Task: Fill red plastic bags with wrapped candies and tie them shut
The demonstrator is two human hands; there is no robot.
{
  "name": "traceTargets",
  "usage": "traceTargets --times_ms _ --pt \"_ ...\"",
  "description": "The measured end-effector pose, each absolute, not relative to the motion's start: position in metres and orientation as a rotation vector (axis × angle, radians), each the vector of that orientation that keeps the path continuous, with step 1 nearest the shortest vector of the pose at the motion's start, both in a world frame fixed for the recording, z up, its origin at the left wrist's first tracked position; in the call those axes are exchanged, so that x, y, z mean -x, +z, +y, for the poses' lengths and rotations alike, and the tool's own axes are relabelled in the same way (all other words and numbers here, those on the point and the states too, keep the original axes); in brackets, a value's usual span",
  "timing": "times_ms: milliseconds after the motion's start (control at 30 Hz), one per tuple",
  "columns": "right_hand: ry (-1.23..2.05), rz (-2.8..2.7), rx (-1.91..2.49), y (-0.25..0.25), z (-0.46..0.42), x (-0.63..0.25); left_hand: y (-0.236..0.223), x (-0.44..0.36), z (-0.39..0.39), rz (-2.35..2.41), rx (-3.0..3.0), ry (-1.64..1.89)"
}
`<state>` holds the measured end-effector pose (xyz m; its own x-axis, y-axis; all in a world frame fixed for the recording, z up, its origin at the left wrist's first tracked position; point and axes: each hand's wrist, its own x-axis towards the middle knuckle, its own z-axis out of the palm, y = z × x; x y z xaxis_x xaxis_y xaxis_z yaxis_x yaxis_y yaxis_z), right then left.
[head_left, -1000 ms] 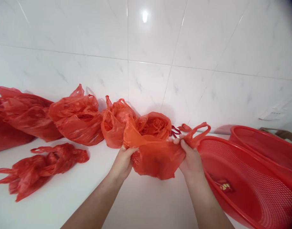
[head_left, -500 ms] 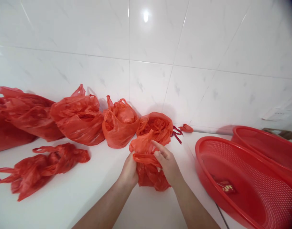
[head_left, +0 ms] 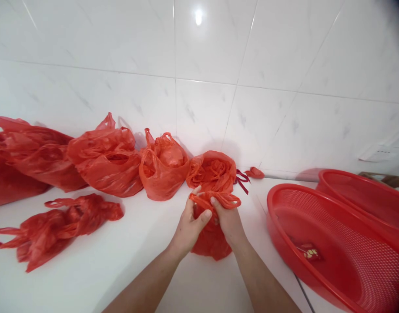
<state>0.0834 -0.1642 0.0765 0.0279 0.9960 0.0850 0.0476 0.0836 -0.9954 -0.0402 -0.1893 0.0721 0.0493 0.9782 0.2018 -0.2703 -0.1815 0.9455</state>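
Both hands are at the top of a red plastic bag (head_left: 212, 243) in the middle of the white table. My left hand (head_left: 190, 219) grips the bag's left handle side, thumb pointing right across the plastic. On the other side, my right hand (head_left: 228, 221) pinches the bag near its right handle, which loops out above the knuckles. The bag's lower part hangs or rests below the hands; what it contains is hidden. Just behind stands an open red bag (head_left: 213, 169) stuffed with crumpled red plastic.
Several full red bags (head_left: 165, 174) line the tiled wall to the left. A crumpled red bag (head_left: 68, 221) lies at front left. Two red plastic baskets (head_left: 284, 191) stand at right, the nearer holding a small red packet (head_left: 312, 253). Dark red ribbon (head_left: 241, 180) lies by the wall.
The loose top of the bag has been drawn in, and its handles now show as loops between my hands. My left hand has shifted up, its thumb now across the plastic.
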Motion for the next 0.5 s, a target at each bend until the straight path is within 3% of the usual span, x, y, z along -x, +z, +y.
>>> traceTargets --times_ms 267,500 --pt "1.315 -1.729 0.727 0.085 -0.18 -0.101 0.07 0.041 -0.18 0.778 -0.825 1.314" --pt "1.144 -1.772 0.96 0.08 -0.176 -0.105 0.069 0.042 -0.179 0.829 -0.794 1.387"
